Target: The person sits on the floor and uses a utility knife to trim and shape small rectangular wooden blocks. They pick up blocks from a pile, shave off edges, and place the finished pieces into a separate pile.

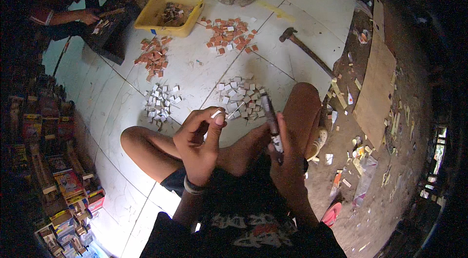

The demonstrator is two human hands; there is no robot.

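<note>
My left hand (199, 143) is raised above my crossed legs, its thumb and forefinger pinched on a small white tile piece (217, 113). My right hand (286, 158) is closed around a dark marker pen (271, 124), which stands nearly upright with a pale patch near its lower end. Beyond my hands lies a heap of small white tile pieces (239, 93), and a smaller white heap (160, 101) sits to its left. Farther away, two heaps of orange-brown pieces lie on the floor, one at centre (229, 33) and one at left (152, 57).
A yellow basin (195, 2) holds loose scraps. Near it, another person's hand (88, 16) reaches to a black tray (114, 46). A hammer (307, 49) lies at right, beside littered dirt ground and a cardboard sheet (376, 89). Wooden items (68, 180) are stacked at left.
</note>
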